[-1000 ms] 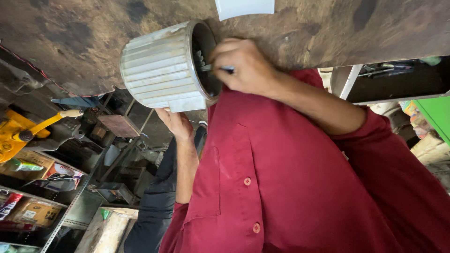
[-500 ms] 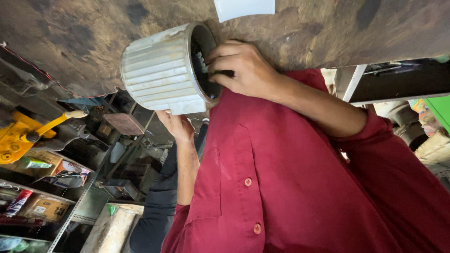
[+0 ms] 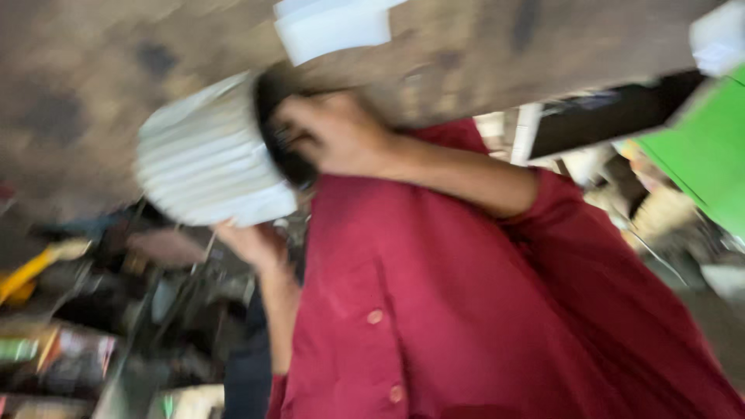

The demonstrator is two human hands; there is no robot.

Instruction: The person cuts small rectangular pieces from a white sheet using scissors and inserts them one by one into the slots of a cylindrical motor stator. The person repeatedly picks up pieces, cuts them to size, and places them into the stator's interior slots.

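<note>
A ribbed silver motor housing (image 3: 206, 159) lies on its side on the stained floor, its dark open end turned toward me. My right hand (image 3: 334, 132) is at that open end, fingers curled around a small dark tool that the blur almost hides. My left hand (image 3: 248, 240) presses against the housing's near side and steadies it. Both arms come out of my red buttoned shirt (image 3: 466, 310), which fills the lower right. The whole picture is smeared by motion.
A white sheet (image 3: 334, 27) lies on the floor beyond the housing. Cluttered shelves with boxes and a yellow tool (image 3: 31, 271) are at the left. A green panel (image 3: 698, 163) and a dark flat object (image 3: 597, 124) stand at the right.
The view has swung and blurred, so the housing sits further right in the picture. My right hand stays at the open end and my left hand stays against the housing's side.
</note>
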